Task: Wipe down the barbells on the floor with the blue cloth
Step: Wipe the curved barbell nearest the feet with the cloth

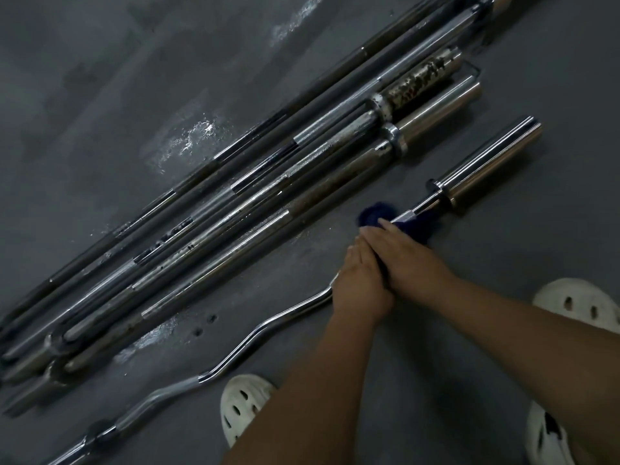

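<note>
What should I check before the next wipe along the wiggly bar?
1. Blue cloth wrapped on the curl bar: ok.
2. Left hand and right hand both at the cloth: ok.
3. Firm grip: cannot tell, fingers overlap.
4. Way up to the sleeve free: ok.
5. White shoe off the bar: ok, but close.
6. Far left end already wiped: cannot tell.

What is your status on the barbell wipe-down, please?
Left hand and right hand clasp blue cloth around curl bar, near its sleeve. Straight barbells alongside, apart. Nothing blocking the bar.
</note>
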### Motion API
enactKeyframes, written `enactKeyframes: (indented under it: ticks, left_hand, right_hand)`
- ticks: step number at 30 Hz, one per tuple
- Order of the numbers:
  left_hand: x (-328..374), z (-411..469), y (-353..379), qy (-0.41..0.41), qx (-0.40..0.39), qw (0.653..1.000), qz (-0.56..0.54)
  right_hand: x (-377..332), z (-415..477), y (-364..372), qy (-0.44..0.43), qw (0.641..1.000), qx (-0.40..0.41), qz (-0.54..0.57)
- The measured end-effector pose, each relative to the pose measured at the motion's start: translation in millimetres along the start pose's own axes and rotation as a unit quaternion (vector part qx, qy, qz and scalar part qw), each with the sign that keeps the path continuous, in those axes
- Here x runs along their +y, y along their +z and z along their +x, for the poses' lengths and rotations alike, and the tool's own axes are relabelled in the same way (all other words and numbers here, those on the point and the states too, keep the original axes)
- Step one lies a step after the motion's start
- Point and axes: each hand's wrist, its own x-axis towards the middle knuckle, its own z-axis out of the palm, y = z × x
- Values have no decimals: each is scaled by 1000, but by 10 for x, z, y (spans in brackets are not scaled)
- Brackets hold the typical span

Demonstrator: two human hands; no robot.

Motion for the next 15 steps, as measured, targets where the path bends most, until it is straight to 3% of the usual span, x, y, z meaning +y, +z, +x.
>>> enactKeyframes:
  ticks: [1, 4, 5, 7, 9, 13, 15]
  left_hand:
    - [2, 1, -9, -2, -6, 1000, -5]
    - [-53, 26, -32, 3, -20, 1000, 10]
    - [-67, 16, -14, 6, -13, 1000, 14]
    - [-48, -28, 53, 12, 9, 1000, 12]
    - [-35, -33, 84, 14, 8, 1000, 15]
    - [-92, -4, 51, 26, -2, 999, 26]
    - [-67, -35, 87, 24, 11, 999, 20]
  right_hand:
    - [84, 15, -49, -6, 1000, -9, 6]
    - [387, 79, -211, 139, 985, 95, 30]
    - [354, 92, -187, 141, 984, 110, 23]
    - [178, 57, -29, 31, 999, 37, -16]
    - [233, 40, 19, -60, 997, 17, -50]
    - [328, 110, -269, 119, 986, 71, -88]
    - [70, 45, -182, 117, 987, 62, -93]
